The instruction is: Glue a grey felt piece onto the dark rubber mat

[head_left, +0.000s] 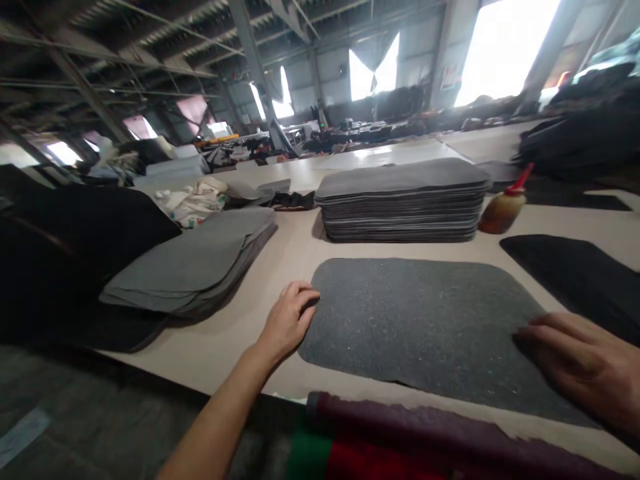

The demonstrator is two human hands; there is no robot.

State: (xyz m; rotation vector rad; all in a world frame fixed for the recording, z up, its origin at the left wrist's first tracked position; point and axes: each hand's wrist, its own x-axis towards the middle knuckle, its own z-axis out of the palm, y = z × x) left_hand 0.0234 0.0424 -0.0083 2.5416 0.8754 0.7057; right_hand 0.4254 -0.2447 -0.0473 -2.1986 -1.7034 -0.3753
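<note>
I had both hands down on a single grey felt mat (425,327) that lay flat on the desk (295,250), close to its near edge. My left hand (290,320) rested at the mat's left edge, fingers loosely curled and holding nothing. My right hand (585,363) lay open and flat on the mat's right end, its grip empty too.

Judging by the layout, the work looked partway through: a tall stack of mats (403,200) stood just behind, a looser pile of grey sheets (195,263) lay to the left, and a glue bottle (503,207) leaned beside the stack.

The right hand was cut off by the frame, and I could not make out the dark sheet (580,277) on the right clearly.
</note>
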